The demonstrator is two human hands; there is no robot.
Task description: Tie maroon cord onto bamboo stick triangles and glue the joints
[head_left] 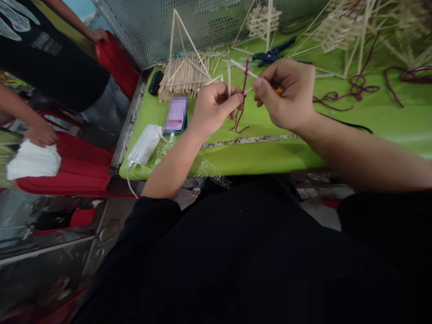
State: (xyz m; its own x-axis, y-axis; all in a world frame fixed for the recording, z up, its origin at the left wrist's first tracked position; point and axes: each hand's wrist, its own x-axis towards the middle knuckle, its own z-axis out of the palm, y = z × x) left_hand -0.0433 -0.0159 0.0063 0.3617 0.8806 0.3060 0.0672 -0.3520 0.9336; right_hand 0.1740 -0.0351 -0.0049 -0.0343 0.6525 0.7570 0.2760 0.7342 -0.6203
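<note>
Both hands hold a small frame of thin wooden sticks [229,78] above the green table [263,159]. My left hand [219,105] pinches its left and lower part, with one stick standing upright by the fingers. My right hand [285,92] is closed on the right end, thumb and index finger pressed together at a stick's tip. A purple yarn [246,69] loops over the upper slanting stick and hangs between the hands, its loose ends reaching down near the table. Fingers hide part of the frame. A bit of orange shows behind my right fingers.
Behind my left hand lies a pile of sticks [185,74] under a triangular stick frame [173,33]. Blue pliers [273,53], woven stick pieces [340,33] and purple yarn [362,87] lie at the back and right. A phone [177,114] and white power bank [145,145] are left. A person [67,63] stands far left.
</note>
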